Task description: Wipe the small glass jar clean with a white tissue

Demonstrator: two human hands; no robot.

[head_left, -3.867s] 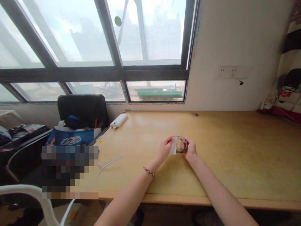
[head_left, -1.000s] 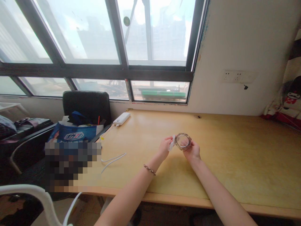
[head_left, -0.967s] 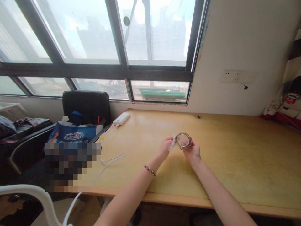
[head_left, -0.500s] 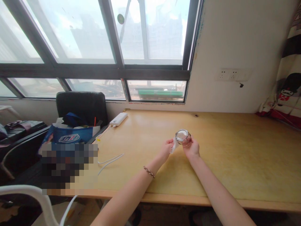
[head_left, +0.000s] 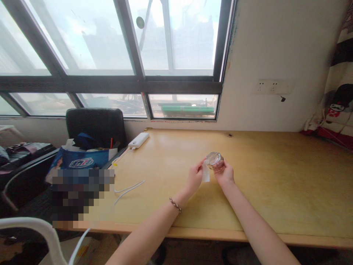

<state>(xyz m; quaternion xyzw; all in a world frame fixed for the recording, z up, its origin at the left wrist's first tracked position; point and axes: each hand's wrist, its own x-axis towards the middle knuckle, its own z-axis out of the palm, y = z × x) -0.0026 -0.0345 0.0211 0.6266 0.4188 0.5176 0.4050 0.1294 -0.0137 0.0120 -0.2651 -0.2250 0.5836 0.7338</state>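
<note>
A clear round glass (head_left: 214, 158), its circular face tilted toward me, is held above the wooden table (head_left: 264, 184). My right hand (head_left: 225, 173) wraps round its right and lower side; the fingers show through the glass. At the left edge of the glass, my left hand (head_left: 196, 172) pinches a small white tissue (head_left: 206, 172), which hangs down against the glass. A braided bracelet (head_left: 175, 204) circles my left wrist. The left fingertips are partly hidden behind the tissue and the rim.
On the table's left side lie a white power bank (head_left: 139, 140) and a white cable (head_left: 129, 187). A black chair (head_left: 95, 125) with a blue bag (head_left: 82, 158) stands to the left. Wall sockets (head_left: 267, 86) and a window (head_left: 182, 82) are behind the table.
My left hand has shifted slightly up toward the rim, and the tissue now hangs straighter. The glass has tilted a little; my right hand stays in place.
</note>
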